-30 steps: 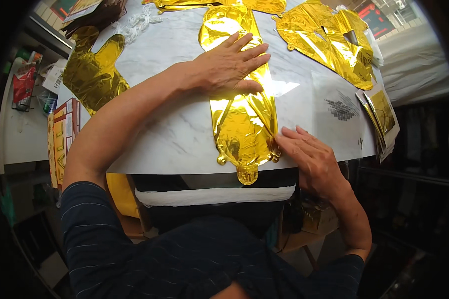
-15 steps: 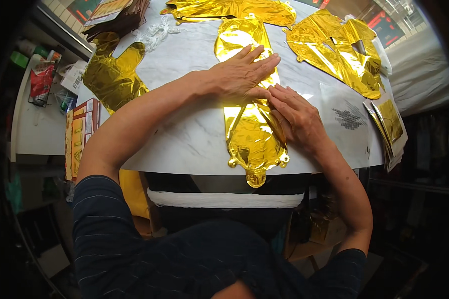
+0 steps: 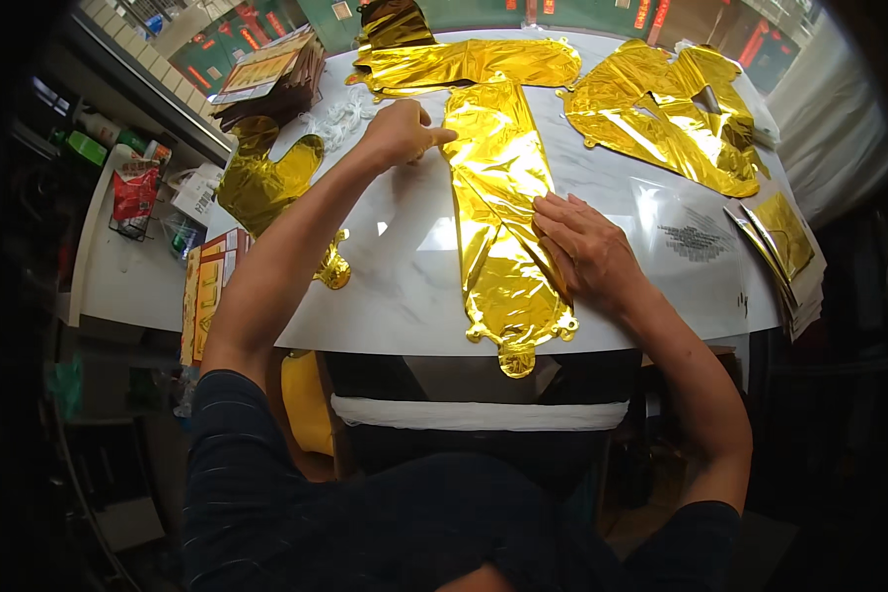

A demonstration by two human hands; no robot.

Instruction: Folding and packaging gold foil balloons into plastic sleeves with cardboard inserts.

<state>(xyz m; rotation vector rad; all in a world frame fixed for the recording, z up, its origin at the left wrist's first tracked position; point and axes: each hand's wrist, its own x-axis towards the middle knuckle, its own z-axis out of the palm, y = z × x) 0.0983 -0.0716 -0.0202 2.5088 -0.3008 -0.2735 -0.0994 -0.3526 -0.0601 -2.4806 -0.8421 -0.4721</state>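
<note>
A long gold foil balloon point(image 3: 503, 197), flat and creased, lies lengthwise in front of me, its rounded tab hanging past the table's near edge. At its upper left edge is my left hand point(image 3: 402, 135), most fingers curled in and the index fingertip on the foil; whether the thumb pinches it is hidden. My right hand point(image 3: 584, 247) rests flat along the balloon's right edge, fingers stretched out and holding nothing. Beyond the far end, another gold foil balloon point(image 3: 474, 64) lies crosswise. A wide gold foil balloon point(image 3: 656, 113) with cut-out openings is at the far right.
Left of my forearm lies a curved gold foil balloon point(image 3: 271, 178), near white string point(image 3: 343, 120) and a stack of printed cards point(image 3: 271, 74). To the right are a clear plastic sheet point(image 3: 661, 227) and gold packets point(image 3: 784, 247). A side shelf point(image 3: 118, 271) holds small goods.
My left hand has lifted off the balloon's middle and moved left to its upper edge, its fingers curling. The right hand stays on the right edge. The whole view has shifted slightly.
</note>
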